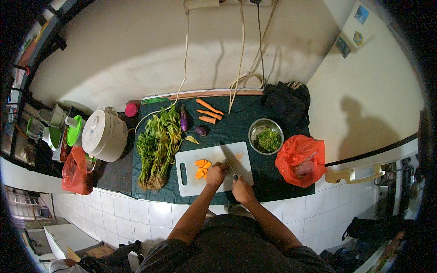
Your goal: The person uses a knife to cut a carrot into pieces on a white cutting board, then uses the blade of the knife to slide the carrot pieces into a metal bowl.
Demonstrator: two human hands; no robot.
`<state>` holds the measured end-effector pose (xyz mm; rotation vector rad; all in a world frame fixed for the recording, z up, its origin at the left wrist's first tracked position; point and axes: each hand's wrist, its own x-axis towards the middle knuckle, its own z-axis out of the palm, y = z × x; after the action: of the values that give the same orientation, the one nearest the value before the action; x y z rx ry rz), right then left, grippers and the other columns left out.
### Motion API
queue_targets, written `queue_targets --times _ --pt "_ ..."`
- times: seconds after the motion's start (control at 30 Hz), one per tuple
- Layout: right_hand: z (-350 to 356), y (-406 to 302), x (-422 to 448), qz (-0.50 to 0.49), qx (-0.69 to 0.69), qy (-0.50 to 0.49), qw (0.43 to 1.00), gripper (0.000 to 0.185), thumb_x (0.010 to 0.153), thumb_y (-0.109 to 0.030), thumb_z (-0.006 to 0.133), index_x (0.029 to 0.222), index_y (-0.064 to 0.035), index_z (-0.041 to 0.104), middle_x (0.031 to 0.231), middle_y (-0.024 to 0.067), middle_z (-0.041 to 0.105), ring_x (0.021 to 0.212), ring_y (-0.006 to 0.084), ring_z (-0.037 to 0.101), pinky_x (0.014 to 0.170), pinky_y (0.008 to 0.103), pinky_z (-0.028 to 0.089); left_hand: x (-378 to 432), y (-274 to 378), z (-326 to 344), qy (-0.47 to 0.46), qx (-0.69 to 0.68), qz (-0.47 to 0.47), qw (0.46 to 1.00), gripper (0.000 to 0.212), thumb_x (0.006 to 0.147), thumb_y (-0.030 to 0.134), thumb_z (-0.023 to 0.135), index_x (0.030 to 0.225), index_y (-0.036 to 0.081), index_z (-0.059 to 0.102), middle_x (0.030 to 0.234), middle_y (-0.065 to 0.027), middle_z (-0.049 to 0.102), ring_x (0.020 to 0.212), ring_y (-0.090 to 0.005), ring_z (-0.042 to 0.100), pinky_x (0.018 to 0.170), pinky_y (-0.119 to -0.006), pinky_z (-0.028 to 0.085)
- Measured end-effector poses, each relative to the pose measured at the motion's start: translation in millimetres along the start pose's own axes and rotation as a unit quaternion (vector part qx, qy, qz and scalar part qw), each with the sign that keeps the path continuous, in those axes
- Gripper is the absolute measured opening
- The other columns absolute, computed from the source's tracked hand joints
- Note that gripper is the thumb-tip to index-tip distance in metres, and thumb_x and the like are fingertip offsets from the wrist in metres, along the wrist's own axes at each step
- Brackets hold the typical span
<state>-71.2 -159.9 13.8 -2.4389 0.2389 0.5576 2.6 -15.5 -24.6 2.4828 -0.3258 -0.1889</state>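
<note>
My right hand (pixel 243 190) grips the black handle of a kitchen knife (pixel 229 163), its blade slanting up and left above a white cutting board (pixel 213 191). Close against the blade's left side, my left hand (pixel 216 174) has curled fingers; whatever they may hold is hidden. Several cut chunks of orange vegetable (pixel 202 167) lie on the board left of that hand. Small orange scraps (pixel 239 156) are on the board's right part, beyond the blade. A steel bowl (pixel 251 145) with chopped greens (pixel 268 140) stands off the board's upper right corner.
Left of the board lie rooted leafy greens (pixel 158 146). Behind it are a purple eggplant (pixel 184 121), a cut eggplant piece (pixel 201 130) and carrots (pixel 209 112). A red plastic bag (pixel 300 160) sits at right, a rice cooker (pixel 106 133) at left. Cords (pixel 242 51) hang down the wall.
</note>
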Motion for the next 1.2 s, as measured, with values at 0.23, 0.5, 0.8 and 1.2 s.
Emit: queue_targets --times 0.23,0.5,0.8,1.2 --pt "12 10 -2 -0.017 -0.016 0.01 1.0 0.037 0.099 -0.027 0.046 0.103 0.0089 0.052 0.084 0.03 0.064 0.08 0.0468 0.065 0.072 0.0531 0.053 6 -8 3 -0.012 -0.042 -0.033 0.999 0.019 0.078 0.023 0.068 0.093 0.012 0.074 0.088 -0.0164 0.065 0.081 -0.0375 0.065 0.073 -0.047 0.053" --pt "10 2 -10 -0.022 -0.007 0.048 0.999 0.037 0.098 -0.028 0.048 0.103 0.008 0.053 0.081 0.0286 0.065 0.078 0.0462 0.066 0.07 0.0525 0.054 4 -17 13 0.028 -0.06 -0.049 0.997 0.018 0.078 0.023 0.069 0.089 0.009 0.073 0.087 -0.0192 0.065 0.08 -0.0381 0.065 0.073 -0.048 0.052" --pt "-1 -8 -10 0.002 -0.019 0.031 0.999 0.036 0.098 -0.028 0.048 0.105 0.0076 0.054 0.085 0.0321 0.065 0.082 0.0466 0.066 0.076 0.0524 0.053 5 -16 14 0.035 -0.071 -0.058 0.995 0.018 0.078 0.02 0.067 0.089 0.007 0.073 0.088 -0.0203 0.067 0.081 -0.0384 0.066 0.074 -0.047 0.053" --pt "10 -2 -7 -0.025 0.001 0.047 0.999 0.036 0.098 -0.028 0.049 0.105 0.0072 0.052 0.085 0.0308 0.065 0.083 0.0466 0.066 0.075 0.0526 0.053 3 -20 16 0.04 -0.076 -0.085 0.993 0.018 0.076 0.018 0.07 0.09 0.006 0.072 0.09 -0.0196 0.067 0.082 -0.0375 0.066 0.075 -0.046 0.053"
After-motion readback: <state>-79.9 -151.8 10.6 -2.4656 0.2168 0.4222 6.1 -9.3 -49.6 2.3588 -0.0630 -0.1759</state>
